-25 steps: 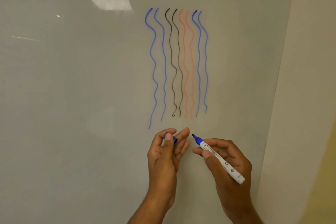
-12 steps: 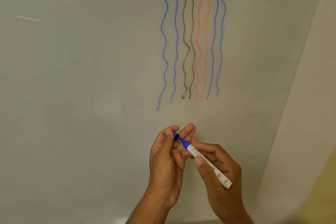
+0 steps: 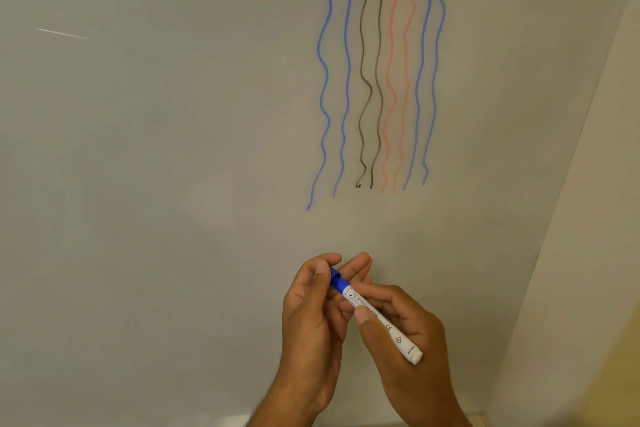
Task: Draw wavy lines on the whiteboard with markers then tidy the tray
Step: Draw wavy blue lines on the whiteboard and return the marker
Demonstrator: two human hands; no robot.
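Eight wavy lines (image 3: 377, 73) stand on the whiteboard (image 3: 156, 149); the left hand (image 3: 317, 309) pinches the blue cap (image 3: 336, 279) onto the marker (image 3: 381, 319) gripped by the right hand (image 3: 408, 350); tray tidying remains (tray unseen).
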